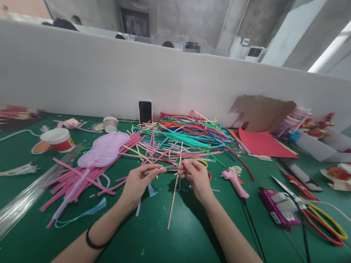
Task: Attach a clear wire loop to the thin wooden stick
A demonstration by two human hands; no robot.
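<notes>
My left hand [142, 183] is closed in a pinch on one end of a thin, pale strand [169, 167], perhaps wire. The strand spans the short gap to my right hand [195, 179], whose fingertips are pinched together at its other end. A slim wooden stick [173, 199] runs up past the right fingertips; whether they grip it or it lies beneath them, I cannot tell. Below the left fingers is a small blue tassel [152, 190]. Left of that hand, a lilac fan-shaped piece [103, 149] with a long handle rests over pink pipe cleaners [72, 180].
Colourful pipe cleaners [190, 132] are heaped at the back, near a phone [145, 112]. Rightward are a pink glue gun [235, 183], purple power strip [278, 211], large scissors [322, 222] and red sheet [264, 143]. Clear strips [23, 205] and a paper cup [59, 139] stand left.
</notes>
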